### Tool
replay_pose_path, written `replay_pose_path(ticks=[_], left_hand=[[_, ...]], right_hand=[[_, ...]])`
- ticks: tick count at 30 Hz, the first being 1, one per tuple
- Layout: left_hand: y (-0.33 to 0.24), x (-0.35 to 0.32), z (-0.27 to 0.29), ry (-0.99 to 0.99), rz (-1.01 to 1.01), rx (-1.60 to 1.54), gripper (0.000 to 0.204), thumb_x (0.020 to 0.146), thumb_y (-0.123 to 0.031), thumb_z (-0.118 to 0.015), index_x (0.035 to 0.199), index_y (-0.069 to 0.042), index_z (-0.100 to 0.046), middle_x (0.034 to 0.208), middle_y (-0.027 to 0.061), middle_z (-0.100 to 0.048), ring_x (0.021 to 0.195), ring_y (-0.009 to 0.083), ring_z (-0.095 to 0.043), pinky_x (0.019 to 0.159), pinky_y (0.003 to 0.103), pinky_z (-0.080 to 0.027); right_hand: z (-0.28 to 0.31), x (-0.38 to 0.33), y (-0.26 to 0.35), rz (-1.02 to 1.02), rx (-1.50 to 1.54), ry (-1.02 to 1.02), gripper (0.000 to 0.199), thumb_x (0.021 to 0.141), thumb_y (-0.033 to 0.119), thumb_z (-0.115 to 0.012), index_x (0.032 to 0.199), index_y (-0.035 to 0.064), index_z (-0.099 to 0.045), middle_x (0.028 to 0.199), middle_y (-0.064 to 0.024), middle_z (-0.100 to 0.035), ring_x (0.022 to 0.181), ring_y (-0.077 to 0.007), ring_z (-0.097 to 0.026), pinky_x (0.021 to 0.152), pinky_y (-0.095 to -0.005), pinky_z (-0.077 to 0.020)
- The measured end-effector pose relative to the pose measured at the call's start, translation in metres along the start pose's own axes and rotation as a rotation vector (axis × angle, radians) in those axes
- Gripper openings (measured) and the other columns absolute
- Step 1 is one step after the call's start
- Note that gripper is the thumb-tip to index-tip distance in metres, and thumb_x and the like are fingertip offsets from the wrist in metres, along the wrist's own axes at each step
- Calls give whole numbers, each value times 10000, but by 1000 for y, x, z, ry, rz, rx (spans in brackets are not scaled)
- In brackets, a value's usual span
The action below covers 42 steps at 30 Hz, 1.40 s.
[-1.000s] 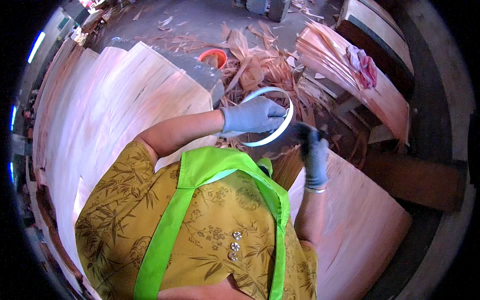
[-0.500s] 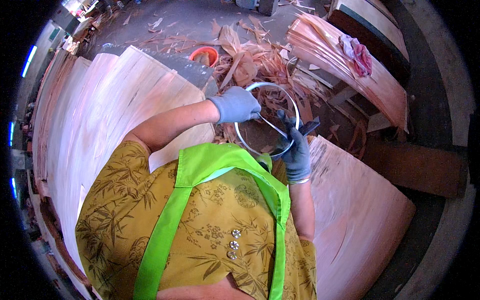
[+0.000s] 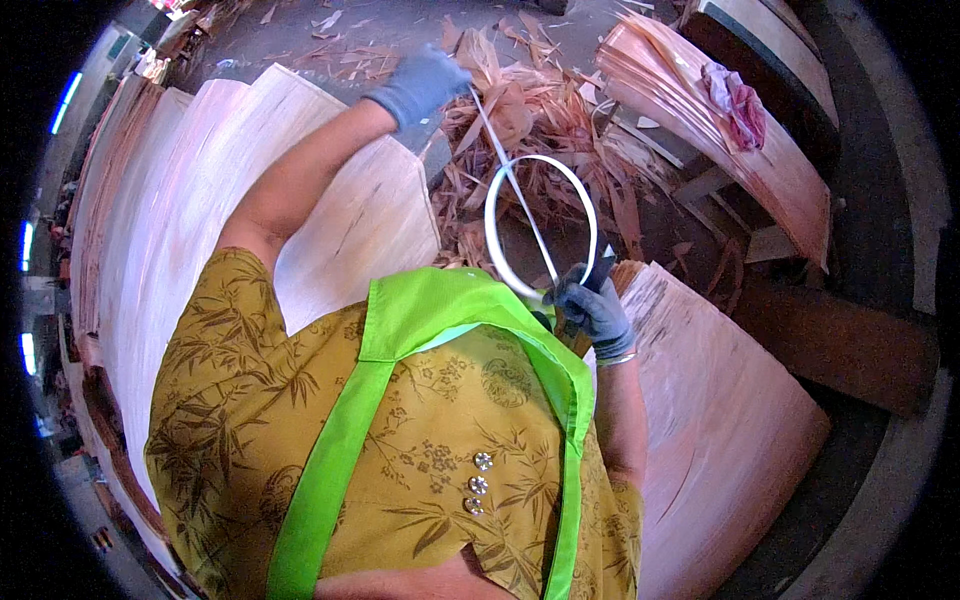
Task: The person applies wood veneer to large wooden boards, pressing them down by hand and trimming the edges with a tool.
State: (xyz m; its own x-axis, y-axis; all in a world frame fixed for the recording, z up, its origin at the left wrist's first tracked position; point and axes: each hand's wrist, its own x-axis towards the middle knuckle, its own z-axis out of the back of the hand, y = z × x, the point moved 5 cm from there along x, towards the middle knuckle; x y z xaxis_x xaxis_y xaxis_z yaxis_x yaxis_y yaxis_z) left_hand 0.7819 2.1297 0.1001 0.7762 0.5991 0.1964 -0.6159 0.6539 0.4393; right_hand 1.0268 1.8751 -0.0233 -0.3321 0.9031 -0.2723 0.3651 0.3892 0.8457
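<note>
My left hand [image 3: 420, 85], in a blue-grey glove and slightly blurred, is raised ahead with its fingers closed on the end of a narrow white tape strip [image 3: 516, 190]. That strip runs taut down across a white ring-shaped tape roll [image 3: 490, 228] towards my right hand [image 3: 597, 315], also gloved. My right fingers are wrapped at the lower edge of the roll, which stands up from them. A dark, flat, pointed object [image 3: 603, 265] juts up beside the same hand; its kind is unclear.
Large stacked veneer sheets [image 3: 200, 200] spread along my left, and another veneer stack [image 3: 710, 420] lies at my right. Torn veneer scraps [image 3: 520, 110] are heaped on the floor ahead. At far right, a crumpled pinkish cloth [image 3: 735, 105] rests on bent sheets [image 3: 680, 90].
My left hand has moved forward and leftward, drawing out a longer stretch of tape. My right hand has shifted slightly down. The red bucket seen before is hidden now.
</note>
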Motion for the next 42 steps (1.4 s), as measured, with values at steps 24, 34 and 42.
replay_pose_path(ticks=[24, 34, 42], left_hand=[[17, 93, -56, 182, -57, 69, 335, 745, -205, -588, 1077, -244, -606, 1178, 52, -536, 1016, 230, -560, 782, 454, -463], [-280, 46, 88, 371, -481, -1504, 362, 761, -207, -612, 1086, -68, -536, 937, 163, -609, 796, 309, -591, 721, 381, -466], [-190, 63, 17, -321, -450, -394, 119, 767, -159, -516, 843, -144, -607, 720, 56, -559, 667, 232, -564, 535, 356, -435]], right_hand=[[92, -109, 71, 342, 276, -492, 200, 909, 267, -484, 935, 69, -506, 647, -19, -523, 515, -129, -504, 467, -239, -423], [46, -78, 74, 304, 441, -356, 252, 939, 284, -420, 989, 64, -531, 655, -12, -526, 514, -111, -474, 470, -222, -396], [61, -88, 32, 148, 312, -285, 270, 859, 275, -556, 1022, 68, -496, 781, -81, -580, 592, -165, -524, 431, -199, -340]])
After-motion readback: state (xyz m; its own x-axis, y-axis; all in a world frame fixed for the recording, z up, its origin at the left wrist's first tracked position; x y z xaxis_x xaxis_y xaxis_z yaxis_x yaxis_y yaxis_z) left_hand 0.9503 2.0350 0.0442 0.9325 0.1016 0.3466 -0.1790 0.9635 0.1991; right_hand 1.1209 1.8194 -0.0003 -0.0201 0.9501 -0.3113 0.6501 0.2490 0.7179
